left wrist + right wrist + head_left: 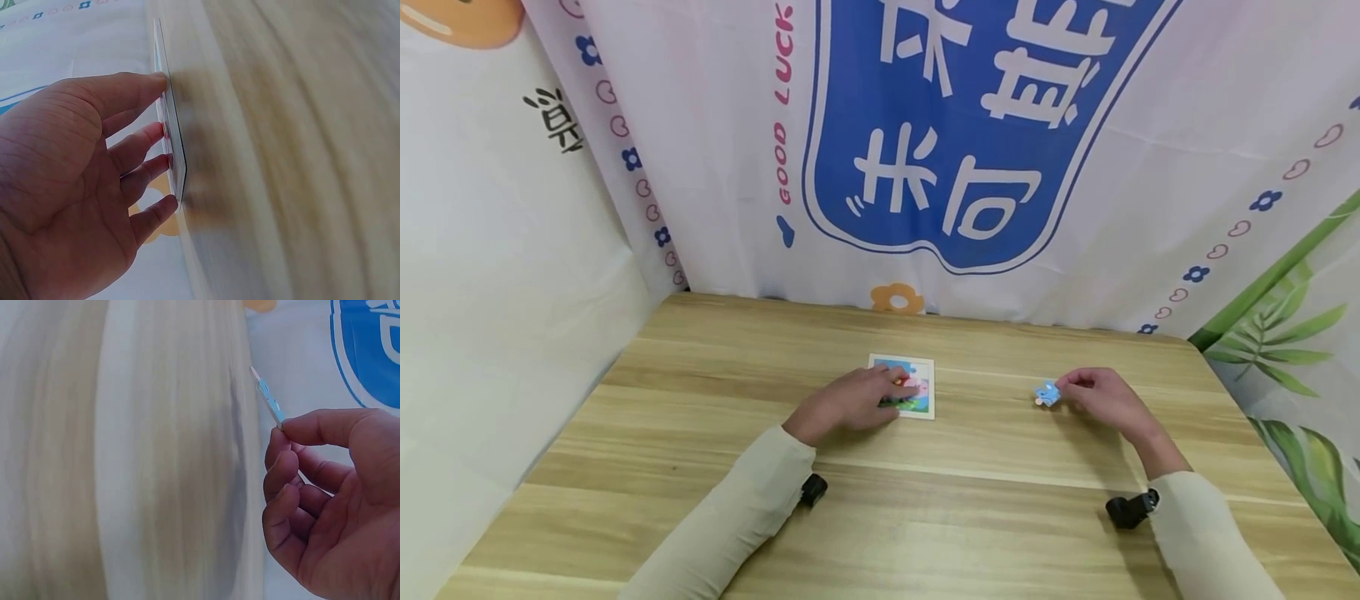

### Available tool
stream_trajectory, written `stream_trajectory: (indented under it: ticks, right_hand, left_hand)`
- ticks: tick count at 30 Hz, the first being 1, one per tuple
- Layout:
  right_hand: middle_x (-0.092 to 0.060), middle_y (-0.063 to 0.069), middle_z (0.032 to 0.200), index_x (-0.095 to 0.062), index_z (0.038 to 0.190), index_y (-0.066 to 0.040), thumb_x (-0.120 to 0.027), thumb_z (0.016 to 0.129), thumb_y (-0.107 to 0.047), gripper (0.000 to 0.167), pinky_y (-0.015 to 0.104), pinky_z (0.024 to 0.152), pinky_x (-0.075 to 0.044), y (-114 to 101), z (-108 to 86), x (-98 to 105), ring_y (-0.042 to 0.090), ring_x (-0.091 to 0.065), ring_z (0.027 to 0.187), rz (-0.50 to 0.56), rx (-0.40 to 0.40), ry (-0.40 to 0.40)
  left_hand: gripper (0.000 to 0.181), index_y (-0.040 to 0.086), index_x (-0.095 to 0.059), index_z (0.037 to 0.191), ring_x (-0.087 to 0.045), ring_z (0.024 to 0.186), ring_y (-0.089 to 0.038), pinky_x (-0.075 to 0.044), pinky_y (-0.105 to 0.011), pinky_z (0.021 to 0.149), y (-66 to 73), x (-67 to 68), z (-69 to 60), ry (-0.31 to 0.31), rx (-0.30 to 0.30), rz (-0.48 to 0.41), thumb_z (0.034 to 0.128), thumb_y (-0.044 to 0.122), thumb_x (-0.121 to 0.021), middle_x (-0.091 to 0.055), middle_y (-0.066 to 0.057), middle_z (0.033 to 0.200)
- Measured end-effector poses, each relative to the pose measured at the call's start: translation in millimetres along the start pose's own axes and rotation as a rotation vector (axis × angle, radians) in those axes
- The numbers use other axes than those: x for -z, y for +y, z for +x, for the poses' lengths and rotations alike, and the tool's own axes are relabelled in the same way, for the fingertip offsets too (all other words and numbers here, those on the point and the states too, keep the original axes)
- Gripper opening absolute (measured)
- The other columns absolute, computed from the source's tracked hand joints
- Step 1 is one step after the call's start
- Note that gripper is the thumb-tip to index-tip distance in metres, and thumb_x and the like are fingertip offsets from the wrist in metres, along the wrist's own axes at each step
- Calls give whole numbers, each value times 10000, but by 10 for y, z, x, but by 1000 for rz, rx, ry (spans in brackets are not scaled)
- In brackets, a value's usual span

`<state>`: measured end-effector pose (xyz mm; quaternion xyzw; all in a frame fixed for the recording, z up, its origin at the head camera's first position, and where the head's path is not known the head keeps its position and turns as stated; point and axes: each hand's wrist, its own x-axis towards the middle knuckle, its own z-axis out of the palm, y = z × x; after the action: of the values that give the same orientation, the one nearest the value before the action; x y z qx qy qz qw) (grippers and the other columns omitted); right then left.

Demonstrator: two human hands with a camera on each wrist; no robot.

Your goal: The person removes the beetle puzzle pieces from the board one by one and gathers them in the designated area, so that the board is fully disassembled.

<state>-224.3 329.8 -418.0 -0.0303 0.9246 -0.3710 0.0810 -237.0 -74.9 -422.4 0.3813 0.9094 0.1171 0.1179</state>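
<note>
A small square jigsaw puzzle with a white border and a colourful picture lies flat on the table. My left hand rests on its left part, covering some of the picture. In the left wrist view, the thumb and fingertips touch the face of the thin puzzle board, the fingers only slightly bent. To the right, my right hand pinches a blue jigsaw piece between thumb and index finger. The right wrist view shows that piece nearly edge-on, held off the table, with the other fingers curled beneath.
The wood-grain table extends around both hands. A printed curtain hangs along the table's back edge, and more printed cloth borders the left and right sides. Small black wrist devices sit near both cuffs.
</note>
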Motion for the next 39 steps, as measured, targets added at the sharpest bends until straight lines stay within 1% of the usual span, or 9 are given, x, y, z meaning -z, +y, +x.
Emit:
stream_trajectory:
  ticks: [3,7,11,15,21,25,29,32,39]
  right_hand:
    - [-655,111,1028,-667,1170,58,-576,1056,-203,299,301,689,-476,39,3,39,228,-558,864,2,-18,-4]
    - [-638,106,976,-658,1160,70,-577,1054,-196,298,282,650,-457,81,6,81,224,-550,826,11,-34,-16]
    - [-636,105,981,-662,1153,64,-576,1052,-186,283,279,646,-451,106,24,98,221,-542,823,8,-49,-30]
    - [-645,125,1028,-674,1162,48,-562,1057,-157,255,302,683,-460,128,63,104,246,-537,860,-12,-55,-42]
    - [-657,160,1091,-693,1142,30,-535,1063,-94,216,376,762,-431,140,113,112,289,-522,924,-60,-28,-58]
    - [-664,154,1082,-700,1115,26,-522,1061,-61,205,400,790,-431,136,140,108,284,-529,923,-98,-2,-58]
    - [-661,150,1065,-702,1102,26,-512,1060,-46,207,408,797,-436,144,164,93,279,-535,913,-123,4,-59]
    - [-654,150,1057,-701,1099,27,-513,1060,-44,205,416,790,-433,151,170,87,280,-531,906,-130,4,-57]
    - [-655,167,1073,-701,1093,25,-512,1060,-38,202,447,824,-434,146,190,63,293,-529,921,-142,5,-44]
  left_hand:
    - [506,218,-494,1539,-451,1305,-251,-407,-463,1065,-2,8,-1,1,1,2,1049,226,-619,-449,-53,1531]
    - [505,219,-497,1537,-427,1353,-259,-384,-471,1094,7,26,-1,-3,20,-10,1048,235,-622,-434,-47,1550]
    - [503,216,-500,1536,-412,1377,-266,-368,-480,1110,15,39,-1,-5,28,-19,1048,237,-622,-428,-47,1557]
    - [504,214,-492,1538,-432,1345,-256,-391,-468,1085,11,38,-2,-5,8,-4,1050,234,-619,-432,-49,1555]
    - [502,198,-489,1537,-436,1334,-256,-390,-470,1082,15,32,-1,-9,-1,-15,1051,223,-615,-434,-59,1554]
    - [501,203,-493,1537,-439,1325,-251,-395,-468,1076,23,29,0,-8,7,-9,1052,227,-614,-437,-53,1549]
    - [494,195,-502,1533,-446,1310,-254,-401,-468,1068,34,29,2,-7,8,-16,1052,216,-612,-440,-61,1549]
    - [494,189,-505,1533,-447,1307,-257,-403,-472,1065,38,29,-1,-6,3,-21,1051,206,-610,-442,-68,1548]
    - [496,190,-502,1534,-450,1289,-252,-405,-480,1055,23,33,-7,-2,1,-17,1050,205,-610,-448,-61,1533]
